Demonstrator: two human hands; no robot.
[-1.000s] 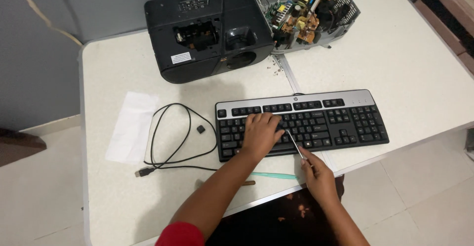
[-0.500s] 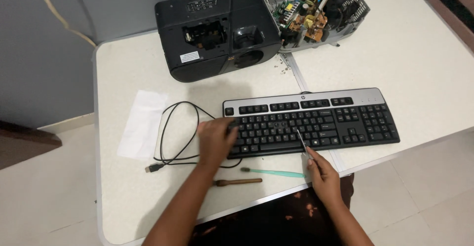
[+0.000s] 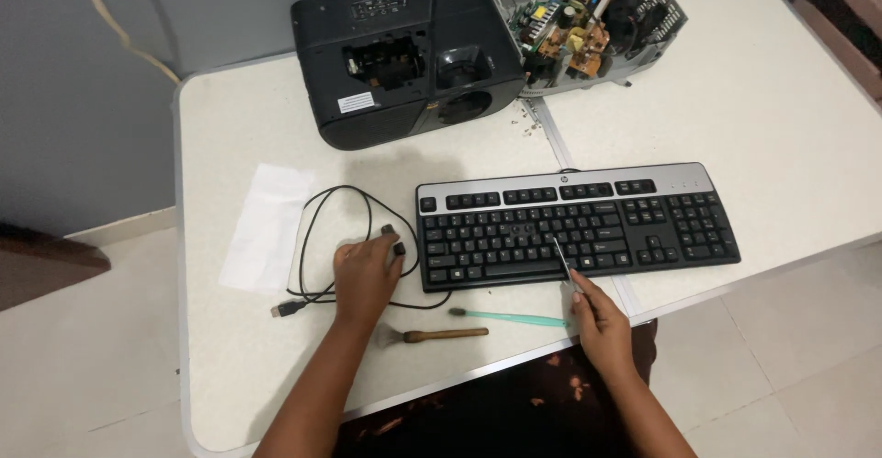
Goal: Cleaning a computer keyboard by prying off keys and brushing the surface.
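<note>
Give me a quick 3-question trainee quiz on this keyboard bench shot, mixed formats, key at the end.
1. True or false: the right hand holds a thin metal tool whose tip is over the keyboard.
2. What does the left hand rest on? A) the cable B) the brush C) the projector
3. Name the teal item lying in front of the keyboard.

Key: 1 true; 2 A; 3 toothbrush.

Small white rectangular label (image 3: 356, 102) on the black projector's (image 3: 404, 54) top, near its front-left corner.
</note>
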